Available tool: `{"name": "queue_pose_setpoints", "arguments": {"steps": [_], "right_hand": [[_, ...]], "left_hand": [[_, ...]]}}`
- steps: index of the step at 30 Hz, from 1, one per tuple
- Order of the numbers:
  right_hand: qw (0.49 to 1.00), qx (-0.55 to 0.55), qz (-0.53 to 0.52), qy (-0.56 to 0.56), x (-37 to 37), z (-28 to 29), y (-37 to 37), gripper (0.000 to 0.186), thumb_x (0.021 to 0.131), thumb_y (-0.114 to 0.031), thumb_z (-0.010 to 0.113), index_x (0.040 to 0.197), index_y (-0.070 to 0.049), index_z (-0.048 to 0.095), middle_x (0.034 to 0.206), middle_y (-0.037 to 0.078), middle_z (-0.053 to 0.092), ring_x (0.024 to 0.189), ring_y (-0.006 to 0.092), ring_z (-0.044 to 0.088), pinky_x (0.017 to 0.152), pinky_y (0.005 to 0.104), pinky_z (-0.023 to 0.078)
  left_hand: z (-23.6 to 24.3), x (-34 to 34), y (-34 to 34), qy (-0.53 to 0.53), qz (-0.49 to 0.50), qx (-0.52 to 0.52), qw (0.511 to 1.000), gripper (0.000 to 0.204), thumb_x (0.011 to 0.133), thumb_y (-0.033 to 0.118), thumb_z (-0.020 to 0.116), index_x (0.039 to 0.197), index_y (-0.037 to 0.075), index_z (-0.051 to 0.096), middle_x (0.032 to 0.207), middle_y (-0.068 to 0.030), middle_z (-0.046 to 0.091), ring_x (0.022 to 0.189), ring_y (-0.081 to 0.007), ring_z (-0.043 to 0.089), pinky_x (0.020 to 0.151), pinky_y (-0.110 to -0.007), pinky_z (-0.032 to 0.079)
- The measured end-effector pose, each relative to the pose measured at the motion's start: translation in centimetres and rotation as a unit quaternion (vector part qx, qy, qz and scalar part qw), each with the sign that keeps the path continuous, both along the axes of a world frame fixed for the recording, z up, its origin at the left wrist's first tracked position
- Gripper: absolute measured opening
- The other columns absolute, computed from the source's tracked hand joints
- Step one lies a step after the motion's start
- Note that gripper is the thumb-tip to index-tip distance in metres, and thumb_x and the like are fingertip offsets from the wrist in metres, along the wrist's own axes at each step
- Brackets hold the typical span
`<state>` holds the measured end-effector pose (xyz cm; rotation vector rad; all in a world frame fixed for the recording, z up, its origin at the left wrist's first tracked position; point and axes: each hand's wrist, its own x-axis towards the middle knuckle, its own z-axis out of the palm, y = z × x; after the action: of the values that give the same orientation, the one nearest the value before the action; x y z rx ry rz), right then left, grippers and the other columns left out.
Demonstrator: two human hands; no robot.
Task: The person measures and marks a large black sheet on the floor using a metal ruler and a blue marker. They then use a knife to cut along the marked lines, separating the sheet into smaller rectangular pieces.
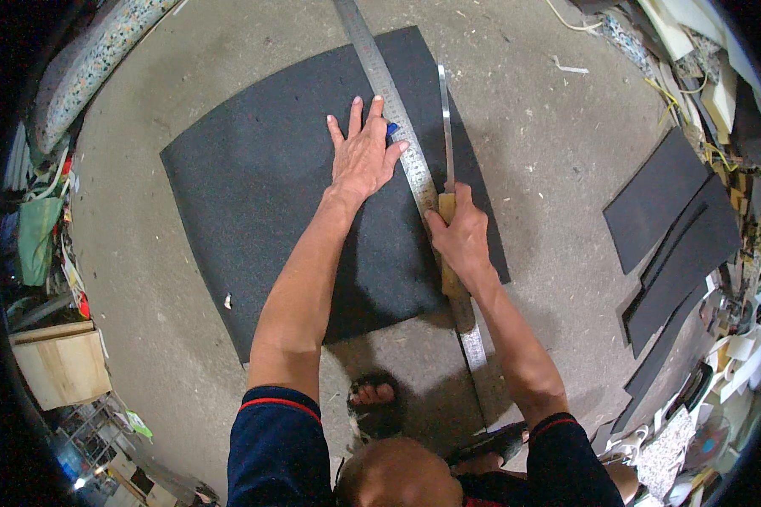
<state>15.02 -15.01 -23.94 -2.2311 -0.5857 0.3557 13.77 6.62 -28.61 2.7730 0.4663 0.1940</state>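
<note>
A large black sheet (pixel 254 194), foam or rubber by its look, lies flat on the floor. Across its right part runs a long metal ruler (pixel 418 173), reaching past the sheet's near and far edges. My left hand (pixel 365 156) presses down with fingers spread, the thumb on the ruler and the other fingers along its left side. A small blue thing (pixel 392 128) shows beside the index finger; its kind is unclear. My right hand (pixel 463 232) grips a long, narrow-bladed knife (pixel 447 127) by its wooden handle. The blade points away from me, right of the ruler, over the sheet.
Several black cut pieces (pixel 658 198) lie on the concrete floor at right. Scrap foam and offcuts (pixel 740 363) pile along the right rim. At left are a wooden box (pixel 59 363), a green bag (pixel 41 241) and a speckled foam roll (pixel 101 72). My sandalled foot (pixel 374 401) stands near the sheet.
</note>
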Motion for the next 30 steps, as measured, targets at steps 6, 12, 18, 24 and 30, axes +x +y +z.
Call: {"name": "queue_pose_setpoints", "arguments": {"steps": [6,12,18,24,30], "right_hand": [[1.000,0.003,0.005,0.011,0.1,-0.7,0.0,0.048,0.083,-0.010,0.076,0.121,0.001,0.048,0.085,0.029,0.068,0.082,0.0493,0.069,0.068,0.0508,0.057],[1.000,0.002,0.011,0.009,0.2,-0.9,-0.1,0.046,0.084,-0.011,0.076,0.119,0.002,0.049,0.084,0.030,0.068,0.081,0.0506,0.068,0.067,0.0524,0.055],[0.999,-0.005,0.039,-0.009,0.2,-0.6,0.2,0.048,0.084,-0.011,0.075,0.119,0.003,0.046,0.085,0.031,0.067,0.080,0.0513,0.067,0.068,0.0560,0.054],[0.997,-0.021,0.066,-0.038,0.9,-1.2,0.1,0.053,0.090,-0.012,0.066,0.136,0.002,0.042,0.093,0.031,0.068,0.083,0.0504,0.068,0.073,0.0556,0.056],[0.978,-0.153,0.120,-0.080,2.7,0.9,3.0,0.071,0.092,-0.014,0.059,0.157,-0.013,0.030,0.104,0.029,0.067,0.088,0.0465,0.070,0.076,0.0531,0.058]], "left_hand": [[0.3,0.0,0.0,0.003,0.003,-0.010,1.000,0.079,0.099,0.042,0.059,0.156,0.000,0.024,0.155,-0.0197,0.043,0.154,-0.0399,0.019,0.117,-0.073,0.006],[0.9,0.2,-0.2,0.018,0.008,-0.035,0.999,0.057,0.098,0.037,0.063,0.136,0.000,0.044,0.165,-0.0162,0.029,0.155,-0.0407,0.017,0.117,-0.075,0.006],[1.0,0.1,0.0,0.029,0.010,-0.035,0.999,0.063,0.098,0.038,0.061,0.143,-0.001,0.040,0.165,-0.0149,0.027,0.155,-0.0405,0.016,0.117,-0.075,0.006],[1.6,0.2,-0.3,0.036,0.017,-0.035,0.999,0.073,0.098,0.040,0.061,0.152,0.000,0.032,0.166,-0.0141,0.027,0.155,-0.0378,0.016,0.119,-0.073,0.005],[1.5,0.0,-0.3,0.023,0.030,-0.042,0.998,0.081,0.096,0.040,0.063,0.156,0.000,0.026,0.164,-0.0149,0.032,0.155,-0.0356,0.018,0.121,-0.069,0.005]]}}
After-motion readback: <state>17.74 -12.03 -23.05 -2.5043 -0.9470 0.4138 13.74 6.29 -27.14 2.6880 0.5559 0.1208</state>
